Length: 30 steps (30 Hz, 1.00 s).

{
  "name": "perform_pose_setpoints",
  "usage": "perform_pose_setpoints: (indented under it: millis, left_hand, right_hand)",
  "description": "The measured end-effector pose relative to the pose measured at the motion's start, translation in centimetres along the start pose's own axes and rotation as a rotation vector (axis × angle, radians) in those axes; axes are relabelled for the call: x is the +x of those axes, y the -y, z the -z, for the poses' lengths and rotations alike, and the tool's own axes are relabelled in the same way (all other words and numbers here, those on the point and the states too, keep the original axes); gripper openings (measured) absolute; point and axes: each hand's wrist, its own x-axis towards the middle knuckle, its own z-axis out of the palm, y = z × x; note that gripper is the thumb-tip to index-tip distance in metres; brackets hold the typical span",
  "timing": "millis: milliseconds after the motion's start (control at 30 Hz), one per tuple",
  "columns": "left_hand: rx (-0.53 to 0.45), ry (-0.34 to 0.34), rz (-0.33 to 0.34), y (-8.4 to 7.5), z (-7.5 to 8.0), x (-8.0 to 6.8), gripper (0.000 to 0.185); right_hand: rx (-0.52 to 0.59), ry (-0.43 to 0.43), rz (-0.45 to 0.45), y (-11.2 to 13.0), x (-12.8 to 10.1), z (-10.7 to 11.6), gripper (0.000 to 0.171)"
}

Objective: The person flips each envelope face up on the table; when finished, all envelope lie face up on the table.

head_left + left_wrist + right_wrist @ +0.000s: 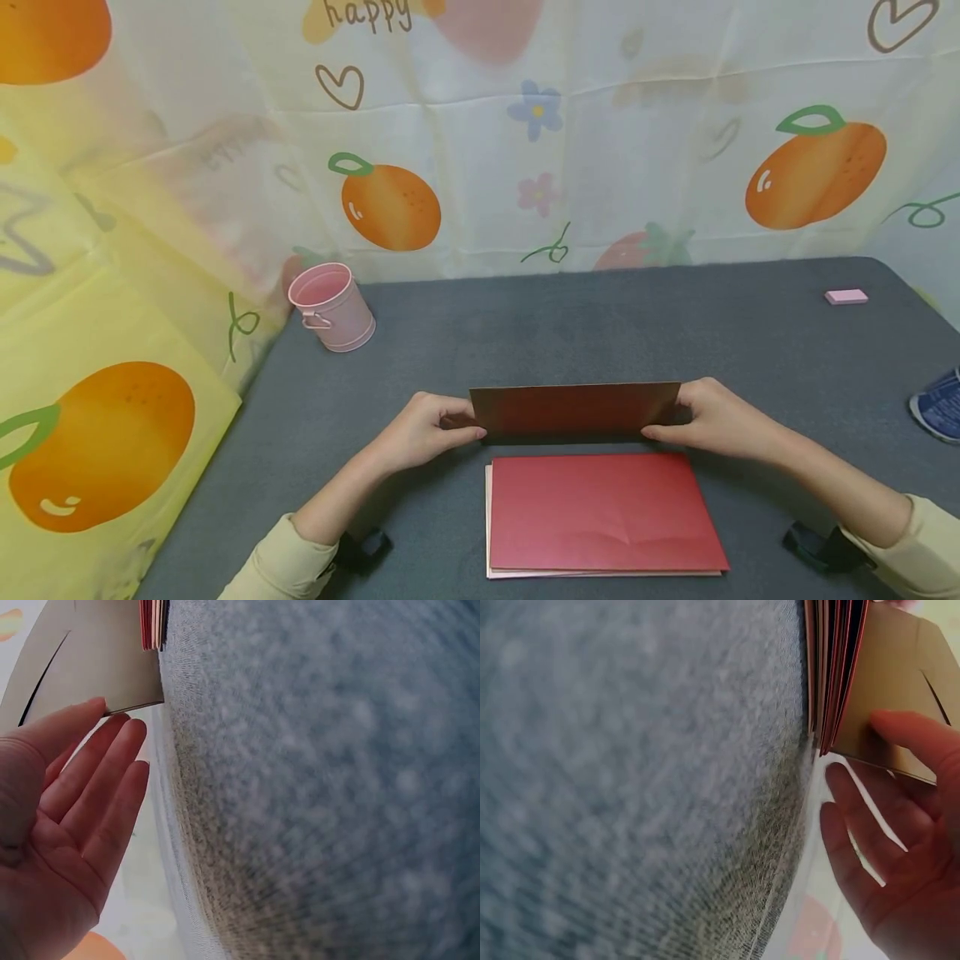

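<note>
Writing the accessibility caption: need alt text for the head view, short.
Two hands, left hand and right hand, pinch the ends of a red card, holding it on edge on a grey table, just behind a flat stack of red sheets. A pink bucket stands far left by a fruit-print curtain.

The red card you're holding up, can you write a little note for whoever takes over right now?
Left hand: pinches the left end of the red card.
Right hand: pinches the right end.
The card stands on edge on the grey table, just behind the flat stack of red sheets.
Done: one card lifted off the table.
Left: the stack lies flat; pink bucket sits far left, untouched.
</note>
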Motion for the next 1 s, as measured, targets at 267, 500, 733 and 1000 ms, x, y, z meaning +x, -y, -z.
perform_pose_setpoints:
  millis: [267,500,733,1000]
  left_hand:
    - [-0.033,-0.042,0.150,0.3,0.5,0.1,0.004]
    - [-0.268,-0.189,0.339,1.3,1.3,0.4,0.028]
    - [-0.513,-0.402,0.525,2.4,2.5,0.9,0.043]
    - [-0.782,-0.580,0.617,3.8,4.2,1.0,0.049]
  right_hand:
    - [0.020,0.004,-0.052,-0.3,1.2,0.1,0.008]
    - [0.237,0.007,-0.197,-0.5,3.8,0.1,0.027]
    - [0.442,-0.014,-0.303,-0.3,7.0,-0.5,0.038]
    - [0.549,-0.007,-0.381,0.3,11.2,-1.1,0.065]
